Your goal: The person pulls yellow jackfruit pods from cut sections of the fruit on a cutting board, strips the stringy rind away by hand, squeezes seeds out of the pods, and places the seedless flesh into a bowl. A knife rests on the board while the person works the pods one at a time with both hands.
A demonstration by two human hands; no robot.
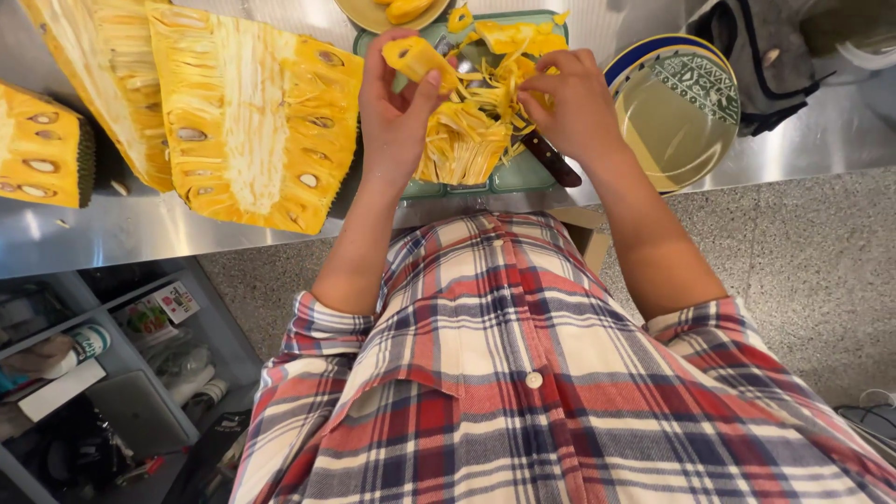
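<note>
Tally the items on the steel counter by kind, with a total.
Large cut jackfruit sections: 3
Plates: 2
Green tray: 1
Knife: 1
Jackfruit pod held in left hand: 1
Right hand picks at fibres.
Total: 8

A plaid button-up shirt in red, white and blue-grey is worn, fastened down the front with small pale buttons. Behind the left hand (392, 117) and the right hand (569, 107), the sleeves are seen rolled up past the elbows, the forearms being left bare.
</note>
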